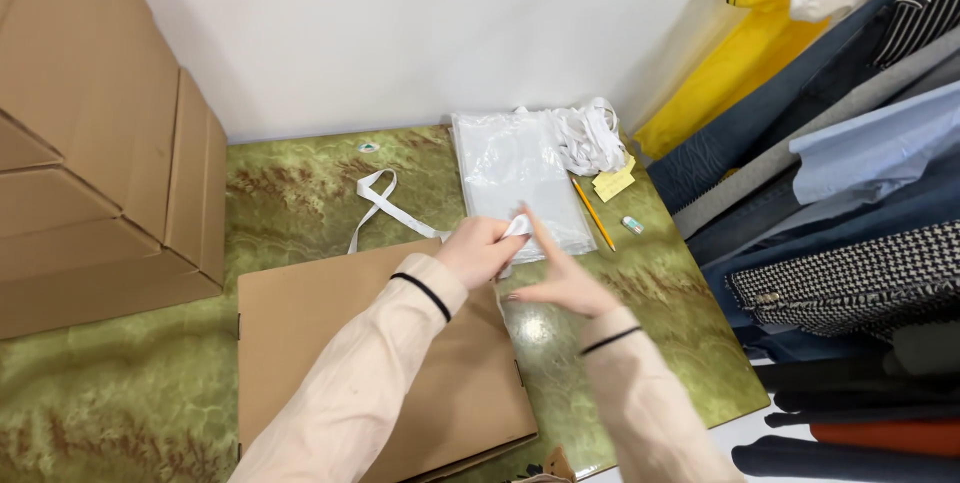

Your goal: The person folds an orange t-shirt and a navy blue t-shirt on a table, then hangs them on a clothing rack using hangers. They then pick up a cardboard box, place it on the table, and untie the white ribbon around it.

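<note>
Left hand (480,248) is clenched on the end of a white fabric strap (385,205), which loops back across the green marbled table (300,193). Right hand (560,278) is released, fingers spread, index tip pressing the stack of clear plastic bags (520,173) just beside the left fist. Whether the strap end is tucked under a bag edge is hard to tell. To do it well: keep the stack pinned flat, pull the strap slowly, avoid dragging the top bag. Flat cardboard sheet (340,343) sits below the arms; pencil (593,213) lies beside the stack.

Open tabletop (300,193) left; stacked cartons (100,143) and hanging clothes (850,193) flank it.
</note>
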